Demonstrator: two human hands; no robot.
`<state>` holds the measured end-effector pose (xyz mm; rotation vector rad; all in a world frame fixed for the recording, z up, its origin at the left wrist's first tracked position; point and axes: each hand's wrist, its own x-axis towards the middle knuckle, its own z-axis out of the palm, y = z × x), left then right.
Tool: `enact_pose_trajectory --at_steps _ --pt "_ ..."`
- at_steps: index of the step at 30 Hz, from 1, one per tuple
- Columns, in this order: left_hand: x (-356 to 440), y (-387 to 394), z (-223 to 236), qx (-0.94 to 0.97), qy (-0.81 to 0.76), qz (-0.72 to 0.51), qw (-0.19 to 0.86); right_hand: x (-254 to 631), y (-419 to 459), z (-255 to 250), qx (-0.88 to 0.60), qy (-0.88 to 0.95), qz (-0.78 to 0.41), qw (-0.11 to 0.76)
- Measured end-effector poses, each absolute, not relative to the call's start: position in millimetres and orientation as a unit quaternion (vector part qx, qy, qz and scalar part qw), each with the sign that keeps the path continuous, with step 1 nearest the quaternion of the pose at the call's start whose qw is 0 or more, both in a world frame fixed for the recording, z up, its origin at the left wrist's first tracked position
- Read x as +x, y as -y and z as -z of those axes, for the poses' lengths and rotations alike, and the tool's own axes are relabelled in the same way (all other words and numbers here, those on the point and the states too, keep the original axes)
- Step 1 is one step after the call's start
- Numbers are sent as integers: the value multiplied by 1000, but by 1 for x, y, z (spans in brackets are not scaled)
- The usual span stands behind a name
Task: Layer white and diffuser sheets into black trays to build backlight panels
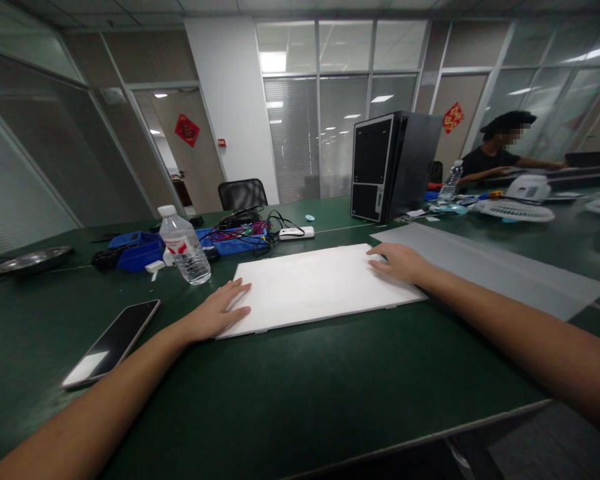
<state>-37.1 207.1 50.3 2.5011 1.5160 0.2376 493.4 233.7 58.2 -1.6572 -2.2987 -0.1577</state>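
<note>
A flat white panel (310,287) lies on the green table, with small tabs showing along its near edge. My left hand (219,312) rests at the panel's left end, thumb and fingers spread over its surface. At the opposite end, my right hand (397,262) touches the top right part of the panel with its fingers apart. Neither hand is wrapped round anything. Under and beyond my right forearm lies a translucent sheet (480,267). A smartphone (113,340) lies just left of my left forearm.
A clear plastic bottle (184,247) stands behind my left hand, near blue trays (230,243) of tangled wires. A black computer tower (397,167) stands at the back. To the right, a person (500,150) sits beyond a white fan (517,203). The table's near edge (430,440) runs below.
</note>
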Motion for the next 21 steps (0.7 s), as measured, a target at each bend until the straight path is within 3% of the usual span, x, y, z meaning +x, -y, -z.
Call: enact_pose_trajectory --at_steps 11,21 --pt "-36 -207 -50 841 -526 -72 101 451 -197 -70 -319 936 -98 113" --pt "-35 -207 -50 836 -533 -95 89 443 -194 -66 -296 945 -82 113"
